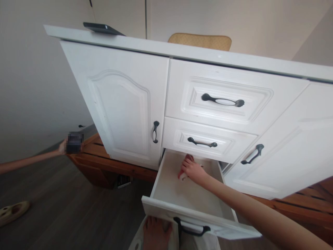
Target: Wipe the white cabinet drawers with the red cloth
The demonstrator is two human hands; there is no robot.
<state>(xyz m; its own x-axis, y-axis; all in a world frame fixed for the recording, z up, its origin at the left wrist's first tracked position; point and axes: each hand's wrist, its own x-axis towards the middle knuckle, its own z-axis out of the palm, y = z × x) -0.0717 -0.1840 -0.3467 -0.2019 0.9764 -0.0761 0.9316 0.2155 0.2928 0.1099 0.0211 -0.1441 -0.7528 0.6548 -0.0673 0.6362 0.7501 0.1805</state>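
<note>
My right hand [194, 170] reaches into the open bottom drawer [169, 192], its fingers closed around a small red-and-white bundle [183, 178]. The bundle looks like soft rolled cloth; my fingers cover much of it, so its exact kind is unclear. A small dark bit shows just beyond my hand. Down at the drawer's outer face, left of its black-and-white handle [191, 227], my left hand [157, 232] lies over my lap with its fingers extended toward the panel. Nothing shows in it.
The white cabinet [125, 97] has closed doors and two closed drawers above. A dark flat device [102, 28] lies on its top, with a tan chair back [200, 41] behind. At left, another person's hand [62, 147] holds a blurred dark object. A slipper [14, 211] is on the floor.
</note>
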